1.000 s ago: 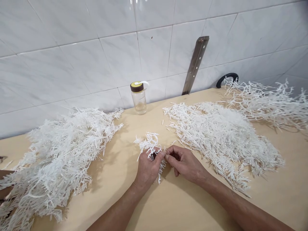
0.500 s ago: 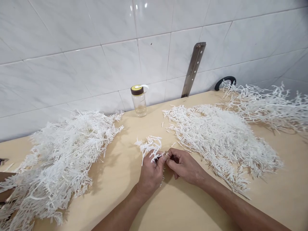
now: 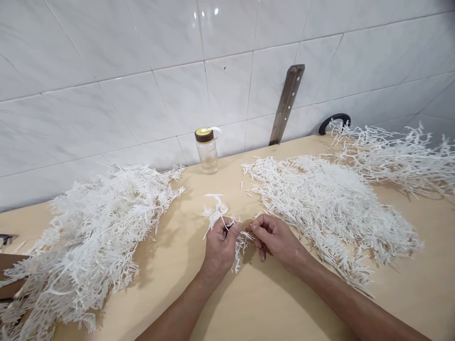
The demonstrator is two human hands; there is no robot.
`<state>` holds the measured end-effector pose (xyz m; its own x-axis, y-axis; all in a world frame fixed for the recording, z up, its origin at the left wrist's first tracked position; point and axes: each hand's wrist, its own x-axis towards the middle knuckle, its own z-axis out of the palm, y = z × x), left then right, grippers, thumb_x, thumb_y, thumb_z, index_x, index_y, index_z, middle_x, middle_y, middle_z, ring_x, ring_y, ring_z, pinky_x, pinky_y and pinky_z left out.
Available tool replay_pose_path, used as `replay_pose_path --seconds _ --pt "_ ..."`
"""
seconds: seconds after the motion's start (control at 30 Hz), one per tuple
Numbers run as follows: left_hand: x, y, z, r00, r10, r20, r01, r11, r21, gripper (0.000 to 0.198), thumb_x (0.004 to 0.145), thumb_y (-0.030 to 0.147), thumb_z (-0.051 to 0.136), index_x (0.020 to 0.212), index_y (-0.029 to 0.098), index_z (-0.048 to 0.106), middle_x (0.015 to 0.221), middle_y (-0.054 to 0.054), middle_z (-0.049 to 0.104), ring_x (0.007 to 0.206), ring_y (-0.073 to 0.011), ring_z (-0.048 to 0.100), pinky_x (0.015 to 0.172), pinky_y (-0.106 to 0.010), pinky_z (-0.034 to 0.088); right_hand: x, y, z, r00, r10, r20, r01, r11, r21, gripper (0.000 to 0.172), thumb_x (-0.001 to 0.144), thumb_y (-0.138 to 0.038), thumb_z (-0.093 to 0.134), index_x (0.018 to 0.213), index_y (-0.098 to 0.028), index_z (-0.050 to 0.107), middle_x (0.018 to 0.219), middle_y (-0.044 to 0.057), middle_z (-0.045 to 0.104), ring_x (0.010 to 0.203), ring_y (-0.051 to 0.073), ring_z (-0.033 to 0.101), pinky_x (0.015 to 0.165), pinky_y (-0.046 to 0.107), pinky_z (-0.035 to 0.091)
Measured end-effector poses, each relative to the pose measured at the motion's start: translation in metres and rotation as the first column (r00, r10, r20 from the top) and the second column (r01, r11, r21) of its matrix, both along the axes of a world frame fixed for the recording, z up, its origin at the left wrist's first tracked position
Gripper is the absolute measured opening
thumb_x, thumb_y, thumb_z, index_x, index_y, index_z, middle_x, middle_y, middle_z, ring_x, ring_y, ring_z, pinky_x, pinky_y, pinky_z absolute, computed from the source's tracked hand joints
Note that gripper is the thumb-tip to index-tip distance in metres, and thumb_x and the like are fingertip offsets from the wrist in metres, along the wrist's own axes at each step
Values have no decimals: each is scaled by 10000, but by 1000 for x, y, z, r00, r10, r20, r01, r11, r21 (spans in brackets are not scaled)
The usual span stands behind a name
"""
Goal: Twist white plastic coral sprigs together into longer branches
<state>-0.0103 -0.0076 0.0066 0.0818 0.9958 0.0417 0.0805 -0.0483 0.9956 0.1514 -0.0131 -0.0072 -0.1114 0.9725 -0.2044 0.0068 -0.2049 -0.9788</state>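
My left hand [image 3: 219, 248] is closed round a small white plastic sprig [image 3: 217, 211] whose branches stick up above my fingers. My right hand [image 3: 274, 237] is just to its right, with thumb and forefinger pinched on a thin white piece of the same sprig between the two hands. Both hands rest low over the light wooden table [image 3: 270, 303] near its middle.
A big heap of white sprigs [image 3: 88, 241] lies at the left, a flatter heap of small white pieces [image 3: 327, 208] at the right, and loose branchy pieces [image 3: 394, 154] at the far right. A clear jar with a yellow-brown lid [image 3: 207, 149] stands by the tiled wall, near a metal bar [image 3: 286, 104].
The sprig has turned in my left hand and its branches now stand narrower. My right hand has drawn slightly away to the right, still pinching.
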Motion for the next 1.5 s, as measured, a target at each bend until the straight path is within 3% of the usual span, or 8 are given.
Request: replay_pose_path --seconds 0.23,0.37,0.53,1.0,1.17,1.33,1.43,1.5 --pt "1 1 1 1000 12 27 -11 999 -43 246 826 392 646 754 165 585 637 25 522 587 -98 466 587 -222 395 4 -3 10 994 100 -48 -100 995 11 274 875 -446 604 933 -179 582 575 -57 559 399 79 523 387 189 382" --pt "2 -1 3 1000 6 8 -6 999 -31 236 831 373 636 735 163 586 650 17 546 608 -102 487 608 -223 409 3 -4 13 975 218 42 -219 976 11 342 898 -494 560 850 -160 618 615 -25 586 451 92 581 444 202 422" --pt "3 -1 3 1000 17 -8 -17 1000 -20 226 827 359 632 716 168 587 635 21 541 598 -101 479 602 -222 408 1 -5 9 970 191 149 -191 981 -18 298 880 -462 589 855 -168 630 570 -27 605 458 113 616 474 207 444" --pt "5 -6 4 999 42 -28 -43 998 -43 226 818 375 648 736 175 584 627 25 530 585 -106 469 596 -225 407 -1 -6 11 983 157 95 -157 988 -2 223 855 -376 594 759 -176 568 596 -35 600 462 106 611 489 222 510" --pt "4 -9 7 999 19 -42 -17 999 49 220 832 389 641 773 183 593 637 24 529 592 -110 477 592 -230 406 -5 -4 9 992 85 91 -81 996 -45 197 833 -360 615 756 -186 562 581 -27 615 486 139 631 488 263 550" --pt "3 -3 5 999 -43 25 44 999 -31 277 818 437 659 794 167 600 671 7 568 599 -108 505 581 -227 419 6 0 10 994 56 96 -59 998 24 286 841 -457 629 827 -171 616 622 -2 638 526 150 651 547 290 573" --pt "1 -1 4 996 -66 57 71 995 -73 329 859 495 593 815 169 586 673 7 557 574 -99 497 548 -215 406 24 1 21 968 -107 228 70 984 165 291 858 -469 624 876 -178 628 615 12 648 534 162 659 567 302 581" --pt "0 -1 4 994 -78 72 86 990 -111 373 884 535 532 840 170 596 680 -2 568 544 -96 492 504 -211 393 38 2 31 875 -313 368 197 927 320 268 873 -453 611 918 -191 642 662 31 661 567 174 672 584 316 586"
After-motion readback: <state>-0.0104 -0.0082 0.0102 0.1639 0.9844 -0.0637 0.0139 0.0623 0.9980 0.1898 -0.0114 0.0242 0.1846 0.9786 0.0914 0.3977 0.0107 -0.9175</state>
